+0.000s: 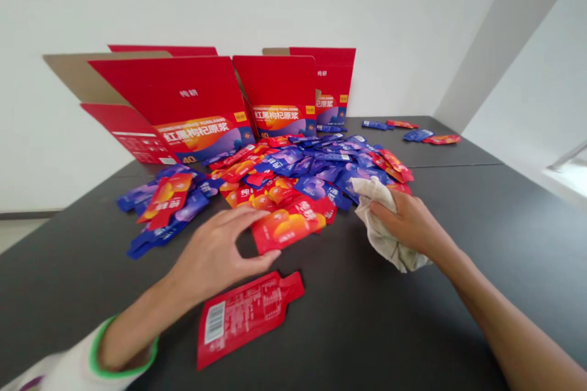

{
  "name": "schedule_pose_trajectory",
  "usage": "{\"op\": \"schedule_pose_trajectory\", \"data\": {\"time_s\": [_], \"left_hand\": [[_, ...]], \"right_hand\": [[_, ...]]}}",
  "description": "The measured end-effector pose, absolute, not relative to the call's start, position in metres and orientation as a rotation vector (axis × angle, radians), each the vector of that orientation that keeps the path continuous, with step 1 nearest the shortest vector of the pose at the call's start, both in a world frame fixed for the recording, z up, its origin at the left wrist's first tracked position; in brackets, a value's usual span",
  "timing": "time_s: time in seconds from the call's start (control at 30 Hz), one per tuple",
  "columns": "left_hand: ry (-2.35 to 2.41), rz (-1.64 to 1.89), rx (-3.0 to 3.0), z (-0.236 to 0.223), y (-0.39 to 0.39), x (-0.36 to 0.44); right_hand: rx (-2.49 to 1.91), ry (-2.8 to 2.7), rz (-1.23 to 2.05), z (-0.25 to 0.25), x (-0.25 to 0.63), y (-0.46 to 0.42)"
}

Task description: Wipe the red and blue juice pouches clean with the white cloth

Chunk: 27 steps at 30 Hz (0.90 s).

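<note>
Between thumb and fingers, my left hand (224,247) grips the end of a red pouch (290,224) with orange fruit printed on it. My right hand (406,219) is closed around a crumpled off-white cloth (378,219), to the right of the pouch. Nearest me on the dark table, another red pouch (250,317) lies with its barcode side up. Beyond both hands spreads a heap of red and blue pouches (316,167). A smaller stack of pouches (169,201) sits left of my left hand.
Open red cartons (197,109) with raised flaps stand along the back of the dark table (348,330), against a white wall. Several loose pouches (418,134) lie at the far right. A pale ledge (568,171) is beyond the table's right edge.
</note>
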<state>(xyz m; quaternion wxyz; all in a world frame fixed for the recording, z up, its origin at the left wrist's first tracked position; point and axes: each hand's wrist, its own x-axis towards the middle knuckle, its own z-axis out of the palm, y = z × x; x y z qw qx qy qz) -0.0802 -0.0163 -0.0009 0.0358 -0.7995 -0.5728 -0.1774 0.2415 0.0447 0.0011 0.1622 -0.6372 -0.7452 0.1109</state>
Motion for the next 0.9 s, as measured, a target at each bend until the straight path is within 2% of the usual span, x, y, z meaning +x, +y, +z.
{"op": "schedule_pose_trajectory", "data": {"time_s": [0.13,0.3,0.4,0.5,0.6,0.8,0.9], "left_hand": [[-1.971,-0.431,-2.068,0.009,-0.006,-0.142],[-2.037,-0.361,-1.929,0.002,-0.001,-0.177],[-2.119,-0.374,-2.145,-0.008,-0.030,-0.169],[-1.971,-0.169,-2.698,-0.021,-0.072,-0.149],[-1.837,-0.014,-2.803,-0.037,-0.101,-0.131],[-1.758,-0.341,-2.649,-0.049,-0.109,-0.131],[-1.952,-0.559,-2.564,-0.037,-0.101,-0.126]], "right_hand": [[-1.779,-2.141,0.336,-0.004,0.240,0.045],[-1.728,-2.215,0.376,-0.006,0.235,0.042],[-1.736,-2.246,0.372,-0.005,0.234,0.041],[-1.727,-2.294,0.379,-0.007,0.232,0.040],[-1.672,-2.333,0.419,-0.008,0.229,0.036],[-1.587,-2.360,0.462,-0.006,0.221,0.029],[-1.533,-2.356,0.460,-0.002,0.221,0.029]]}}
